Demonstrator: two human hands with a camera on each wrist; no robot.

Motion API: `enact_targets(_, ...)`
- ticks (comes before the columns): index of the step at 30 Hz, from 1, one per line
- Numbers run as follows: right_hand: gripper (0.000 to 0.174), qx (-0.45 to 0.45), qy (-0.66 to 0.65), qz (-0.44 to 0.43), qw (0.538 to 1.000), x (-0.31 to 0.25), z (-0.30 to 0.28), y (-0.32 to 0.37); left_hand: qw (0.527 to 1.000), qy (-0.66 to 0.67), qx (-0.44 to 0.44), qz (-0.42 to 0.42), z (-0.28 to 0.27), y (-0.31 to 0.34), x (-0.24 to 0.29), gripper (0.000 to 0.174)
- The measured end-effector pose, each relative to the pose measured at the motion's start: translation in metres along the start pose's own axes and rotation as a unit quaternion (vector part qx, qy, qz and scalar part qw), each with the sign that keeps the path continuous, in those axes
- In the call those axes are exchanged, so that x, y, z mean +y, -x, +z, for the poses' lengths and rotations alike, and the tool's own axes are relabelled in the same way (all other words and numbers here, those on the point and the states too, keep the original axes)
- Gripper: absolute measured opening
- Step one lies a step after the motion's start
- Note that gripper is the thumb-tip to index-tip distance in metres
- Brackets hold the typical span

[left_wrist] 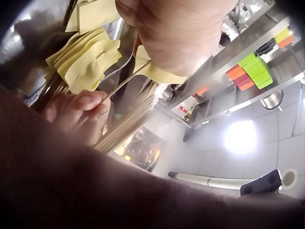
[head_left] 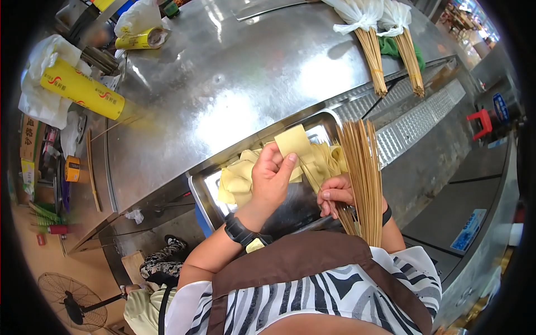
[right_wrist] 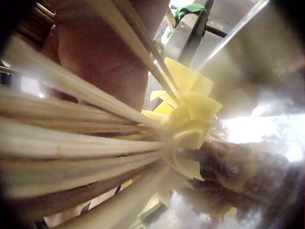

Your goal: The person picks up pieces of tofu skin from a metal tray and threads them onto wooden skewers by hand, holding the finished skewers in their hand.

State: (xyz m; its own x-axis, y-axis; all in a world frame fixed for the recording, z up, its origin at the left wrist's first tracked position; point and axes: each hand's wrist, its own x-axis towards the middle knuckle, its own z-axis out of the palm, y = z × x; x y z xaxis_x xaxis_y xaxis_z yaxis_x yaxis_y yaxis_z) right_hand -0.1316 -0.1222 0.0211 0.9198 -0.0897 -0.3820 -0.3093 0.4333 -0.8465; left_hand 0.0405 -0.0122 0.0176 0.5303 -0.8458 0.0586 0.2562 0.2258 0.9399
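Observation:
My left hand [head_left: 271, 178] pinches a thin, flat yellow tofu sheet [head_left: 294, 140] between thumb and fingers, above a metal tray [head_left: 195, 192]. My right hand [head_left: 336, 194] grips a thin wooden skewer [left_wrist: 125, 81], whose far end meets the sheet at my left hand in the left wrist view. A thick bundle of bare skewers [head_left: 363, 173] stands against the right palm and forearm, partly hiding that hand. Folded tofu sheets [left_wrist: 88, 59] cluster beside the right fingers, with skewers under them. More tofu sheets [head_left: 237, 176] lie piled in the tray.
Beyond the tray stretches a steel counter [head_left: 178, 95]. Two bagged skewer bundles [head_left: 371, 56] lie at its far right, near a green cloth [head_left: 389, 47]. Yellow film rolls [head_left: 84, 89] are at the left. A person in patterned trousers [head_left: 162, 259] is at lower left, near a fan [head_left: 72, 304].

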Motion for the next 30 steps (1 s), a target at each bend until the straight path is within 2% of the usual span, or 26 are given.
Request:
enact_targets(2,0.021,0.008,0.000,0.003,1.000,0.000,0.001,0.000,0.992,0.055,0.112,0.028,0.011,-0.006,0.001,0.027)
enact_targets(6,0.021,0.013,0.001,0.007,1.000,0.004,0.000,-0.001,0.992,0.031,0.120,-0.005,0.010,-0.010,0.010,0.033)
enact_targets(8,0.021,0.013,-0.003,0.004,1.000,0.005,0.000,-0.001,0.994,-0.013,0.077,-0.077,0.000,-0.011,0.007,0.035)
enact_targets(9,0.021,0.012,-0.003,0.004,1.000,0.005,-0.001,-0.002,0.994,-0.014,0.078,-0.078,-0.001,-0.011,0.006,0.035)
enact_targets(11,0.021,0.006,0.002,-0.001,1.000,0.005,-0.002,-0.003,0.986,-0.025,0.102,-0.132,-0.003,-0.009,0.006,0.033)
enact_targets(18,0.021,0.008,0.011,0.004,1.000,0.001,-0.001,-0.003,0.983,0.021,0.144,-0.115,0.007,0.006,-0.008,0.035)
enact_targets(24,0.022,0.006,0.005,0.001,1.000,0.005,-0.003,-0.003,0.988,0.021,0.108,-0.110,0.012,0.017,-0.012,0.039)
enact_targets(27,0.022,0.002,0.003,-0.006,1.000,0.007,-0.004,-0.003,0.991,0.063,0.082,-0.080,0.006,0.013,-0.010,0.040)
enact_targets(29,0.021,0.008,-0.005,0.001,1.000,0.006,-0.003,-0.003,0.970,0.163,0.130,-0.122,-0.001,0.003,-0.013,0.041)
enact_targets(30,0.021,0.008,-0.004,0.001,1.000,0.004,-0.002,-0.003,0.971,0.163,0.130,-0.121,-0.002,-0.001,-0.013,0.041)
